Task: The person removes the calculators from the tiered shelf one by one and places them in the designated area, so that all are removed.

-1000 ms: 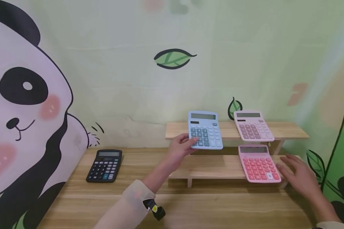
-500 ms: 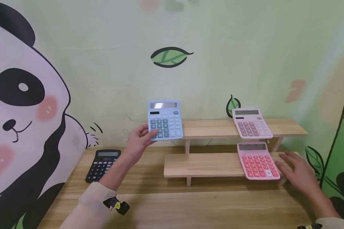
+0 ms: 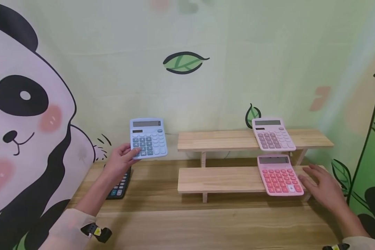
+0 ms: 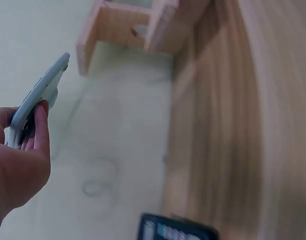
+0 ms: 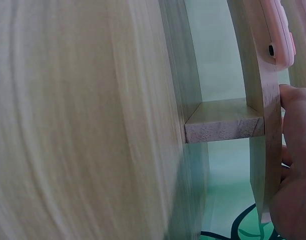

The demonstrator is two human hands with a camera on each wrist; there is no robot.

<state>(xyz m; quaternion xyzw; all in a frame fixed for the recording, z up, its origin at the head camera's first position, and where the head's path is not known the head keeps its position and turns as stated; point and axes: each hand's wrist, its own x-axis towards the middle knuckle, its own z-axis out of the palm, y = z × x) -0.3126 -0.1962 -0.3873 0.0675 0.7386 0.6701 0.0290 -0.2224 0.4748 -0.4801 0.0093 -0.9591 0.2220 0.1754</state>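
left of the two-tier wooden shelf (image 3: 231, 140), the left hand (image 3: 120, 161) pinches a light blue calculator (image 3: 148, 138) by its near left corner, held above the wooden table (image 3: 187, 222) over a black calculator (image 3: 120, 185). far right, the right hand (image 3: 323, 187) rests relaxed, fingers straight, on the lower shelf beside a pink calculator (image 3: 279, 175).

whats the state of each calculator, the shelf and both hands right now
blue calculator: held in the air by the left hand, keys facing the camera
black calculator: flat on the table, partly hidden by the left arm
light pink calculator: lying on the top shelf
darker pink calculator: lying on the lower shelf
right hand: open, resting at the lower shelf's end
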